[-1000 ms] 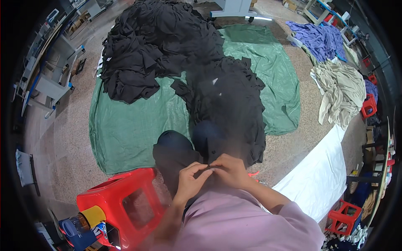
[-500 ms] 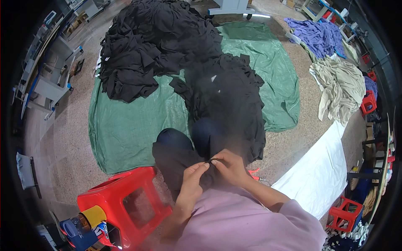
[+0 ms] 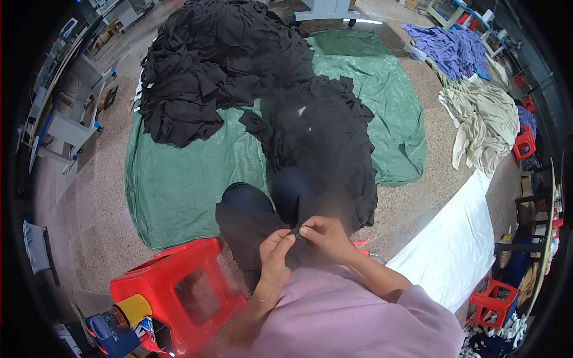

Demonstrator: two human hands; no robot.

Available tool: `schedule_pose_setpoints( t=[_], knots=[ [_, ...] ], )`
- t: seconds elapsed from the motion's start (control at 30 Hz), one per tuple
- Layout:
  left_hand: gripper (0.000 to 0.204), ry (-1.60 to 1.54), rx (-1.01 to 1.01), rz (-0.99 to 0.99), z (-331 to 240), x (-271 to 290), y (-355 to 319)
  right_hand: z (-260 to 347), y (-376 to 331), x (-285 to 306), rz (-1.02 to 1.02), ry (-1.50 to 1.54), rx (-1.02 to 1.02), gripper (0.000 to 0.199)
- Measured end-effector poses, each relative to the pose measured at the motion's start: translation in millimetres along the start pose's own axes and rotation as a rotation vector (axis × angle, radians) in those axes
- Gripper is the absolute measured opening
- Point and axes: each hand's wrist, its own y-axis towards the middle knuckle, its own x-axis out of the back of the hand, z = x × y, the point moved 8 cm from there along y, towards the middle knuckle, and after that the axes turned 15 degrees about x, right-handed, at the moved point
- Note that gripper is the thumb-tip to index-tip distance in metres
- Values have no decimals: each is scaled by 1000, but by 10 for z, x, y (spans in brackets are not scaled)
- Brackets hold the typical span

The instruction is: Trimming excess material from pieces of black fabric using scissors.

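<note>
Two hands are pinching a black garment [image 3: 242, 231] between thumbs and fingers, to the right of the large red stool [image 3: 164, 268]. At the stool's left edge, a bottle with a yellow band [image 3: 132, 309] is resting; what it is holding cannot be told. The left hand [image 3: 275, 253] is gripping from nearer the stool, its forearm slanting up beside the stool's right side. The right hand [image 3: 327, 237] is grasping from farther right of the stool, its forearm angling up and leftward, thumb nearly meeting the other. The garment is spreading over the lap, right of the stool, and running away from the person; its pinched part is showing too dark for its long axis to be told. Beyond the stool, a heap of black cloth [image 3: 233, 53] is lying on a green sheet [image 3: 191, 185].
</note>
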Motion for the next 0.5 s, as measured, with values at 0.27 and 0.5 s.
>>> schedule_pose_setpoints(
  t=[0.27,0.5],
  knots=[
    [51,303,286,-80,-21,350,127,349,-58,75,58,-347,294,13],
    [15,533,176,190,-180,-213,217,659,-202,-431,409,-714,507,15]
  ],
)
